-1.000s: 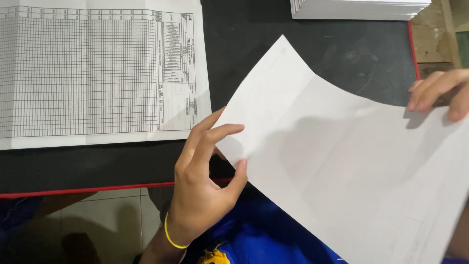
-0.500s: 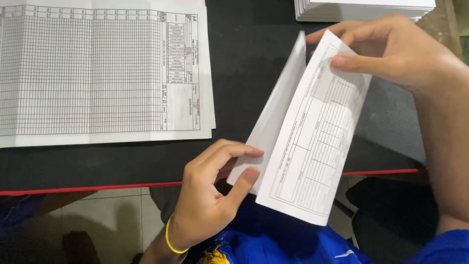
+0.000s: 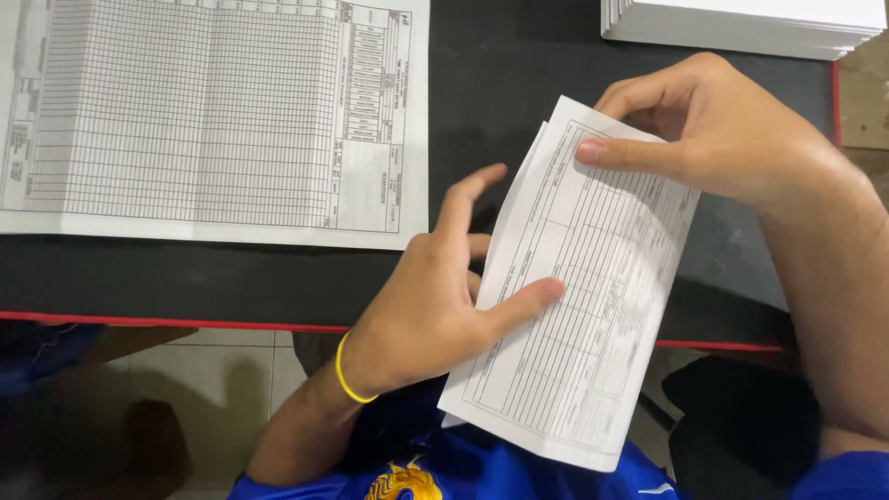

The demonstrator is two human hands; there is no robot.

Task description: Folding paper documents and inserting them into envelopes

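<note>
A white printed sheet folded in half [image 3: 579,306] lies tilted over the front edge of the black table [image 3: 278,278], its ruled form side up. My left hand [image 3: 435,296], with a yellow band on the wrist, pinches the sheet's left edge, thumb on top and index finger raised. My right hand [image 3: 713,130] grips the sheet's far corner, thumb pressed flat on the top layer.
A stack of flat printed grid forms [image 3: 213,120] lies at the back left of the table. A pile of white paper [image 3: 741,23] sits at the back right. The table has a red front edge [image 3: 167,322]; tiled floor shows below.
The open sheet has been folded over in half by my right hand. The two layers have closed together and the sheet now lies lower and flatter, with my left thumb on top.
</note>
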